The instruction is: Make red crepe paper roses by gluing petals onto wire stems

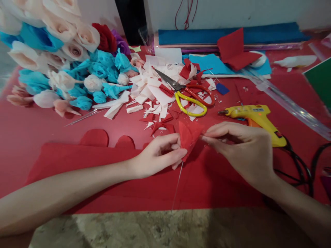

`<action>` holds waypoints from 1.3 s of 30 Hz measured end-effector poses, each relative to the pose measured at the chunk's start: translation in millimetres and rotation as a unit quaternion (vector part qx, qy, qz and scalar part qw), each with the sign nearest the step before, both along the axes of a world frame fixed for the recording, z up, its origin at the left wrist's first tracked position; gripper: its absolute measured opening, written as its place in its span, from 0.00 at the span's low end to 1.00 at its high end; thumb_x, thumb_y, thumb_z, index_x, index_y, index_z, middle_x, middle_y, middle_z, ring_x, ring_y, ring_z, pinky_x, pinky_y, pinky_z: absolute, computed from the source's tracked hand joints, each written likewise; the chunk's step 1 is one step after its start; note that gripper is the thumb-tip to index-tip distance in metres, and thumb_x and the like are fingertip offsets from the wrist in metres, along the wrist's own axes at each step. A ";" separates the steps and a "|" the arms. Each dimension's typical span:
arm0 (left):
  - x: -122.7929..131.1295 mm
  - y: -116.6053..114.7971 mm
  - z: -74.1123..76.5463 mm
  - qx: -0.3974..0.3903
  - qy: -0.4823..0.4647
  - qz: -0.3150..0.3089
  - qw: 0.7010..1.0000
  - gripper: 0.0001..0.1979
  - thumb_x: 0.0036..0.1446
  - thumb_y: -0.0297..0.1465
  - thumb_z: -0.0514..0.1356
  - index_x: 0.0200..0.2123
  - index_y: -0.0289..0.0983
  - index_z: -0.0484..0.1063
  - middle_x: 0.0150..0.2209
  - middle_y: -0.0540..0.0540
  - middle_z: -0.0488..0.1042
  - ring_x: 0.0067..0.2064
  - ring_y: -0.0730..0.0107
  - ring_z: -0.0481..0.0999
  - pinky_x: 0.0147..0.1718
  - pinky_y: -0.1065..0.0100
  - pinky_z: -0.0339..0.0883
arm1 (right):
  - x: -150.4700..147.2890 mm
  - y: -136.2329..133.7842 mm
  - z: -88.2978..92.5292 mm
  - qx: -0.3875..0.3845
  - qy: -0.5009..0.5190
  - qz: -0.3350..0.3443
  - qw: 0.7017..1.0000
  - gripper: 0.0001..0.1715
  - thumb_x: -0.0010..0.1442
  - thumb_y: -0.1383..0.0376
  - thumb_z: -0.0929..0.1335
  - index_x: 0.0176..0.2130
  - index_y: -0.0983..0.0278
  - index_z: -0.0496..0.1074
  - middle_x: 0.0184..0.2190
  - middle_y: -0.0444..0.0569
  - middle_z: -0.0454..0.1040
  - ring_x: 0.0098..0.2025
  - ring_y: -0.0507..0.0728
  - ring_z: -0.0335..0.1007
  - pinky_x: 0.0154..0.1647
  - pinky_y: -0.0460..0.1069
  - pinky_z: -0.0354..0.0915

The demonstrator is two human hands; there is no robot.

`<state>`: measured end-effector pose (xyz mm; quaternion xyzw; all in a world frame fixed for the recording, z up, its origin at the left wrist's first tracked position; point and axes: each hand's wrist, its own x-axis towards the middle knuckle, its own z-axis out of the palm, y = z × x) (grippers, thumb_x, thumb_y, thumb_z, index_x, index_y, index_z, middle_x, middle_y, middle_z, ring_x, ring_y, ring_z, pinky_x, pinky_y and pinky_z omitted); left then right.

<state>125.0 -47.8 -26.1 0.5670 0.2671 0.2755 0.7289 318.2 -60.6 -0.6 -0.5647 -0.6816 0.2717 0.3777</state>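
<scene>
Between my two hands is a small red crepe paper flower (190,137) on a thin wire stem (178,184) that slants down toward the table edge. My left hand (162,151) is closed round the flower's base, thumb in front. With thumb and forefinger, my right hand (232,144) pinches the flower's right edge. Beneath both hands lies a sheet of red crepe paper (90,168). Rounded red paper petals (95,137) lie along that sheet's far edge. Behind my right hand rests a yellow glue gun (250,113), its nozzle pointing left.
Scissors (181,90) with yellow and orange handles lie on white and red paper scraps (152,86). Finished paper flowers (98,65) crowd the left. At the back are blue paper (232,34) and a white glue bottle (296,62). A black cord (297,162) curls at right.
</scene>
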 end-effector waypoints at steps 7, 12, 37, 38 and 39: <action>0.5 0.5 0.8 0.000 0.007 0.002 1.000 0.12 0.58 0.34 0.53 0.25 0.34 0.59 0.19 0.53 0.62 0.20 0.81 0.61 0.21 0.77 0.57 | 0.6 -0.6 0.0 0.030 -0.026 0.049 0.998 0.08 0.55 0.67 0.67 0.25 0.65 0.70 0.22 0.42 0.70 0.24 0.48 0.65 0.24 0.43 0.60; 1.0 1.3 0.7 -0.001 0.009 0.002 1.000 0.11 0.58 0.34 0.53 0.26 0.34 0.60 0.19 0.53 0.62 0.20 0.81 0.61 0.21 0.77 0.57 | 1.3 1.8 -2.7 0.002 -0.038 0.045 0.998 0.09 0.59 0.68 0.63 0.30 0.66 0.71 0.16 0.39 0.65 0.19 0.45 0.60 0.23 0.42 0.58; 3.2 1.1 1.8 0.009 0.019 0.006 1.000 0.09 0.56 0.32 0.55 0.27 0.34 0.60 0.19 0.54 0.62 0.20 0.82 0.60 0.20 0.78 0.56 | -1.5 1.5 6.0 -0.286 0.171 0.071 0.940 0.11 0.55 0.64 0.65 0.39 0.65 0.67 0.18 0.40 0.60 0.18 0.46 0.53 0.17 0.41 0.52; 3.6 1.3 2.0 0.008 0.019 0.007 1.000 0.10 0.56 0.32 0.55 0.26 0.34 0.60 0.19 0.54 0.61 0.20 0.82 0.60 0.20 0.78 0.56 | -1.6 0.4 6.9 -0.297 0.188 0.082 0.933 0.07 0.54 0.65 0.65 0.36 0.64 0.67 0.18 0.39 0.60 0.19 0.46 0.53 0.17 0.41 0.52; 4.1 1.4 2.1 0.007 0.020 0.010 1.000 0.10 0.56 0.32 0.55 0.26 0.34 0.60 0.19 0.54 0.62 0.20 0.82 0.60 0.20 0.78 0.56 | -1.7 -0.6 7.4 -0.306 0.207 0.099 0.924 0.04 0.54 0.66 0.66 0.33 0.64 0.67 0.18 0.39 0.60 0.19 0.45 0.54 0.18 0.41 0.53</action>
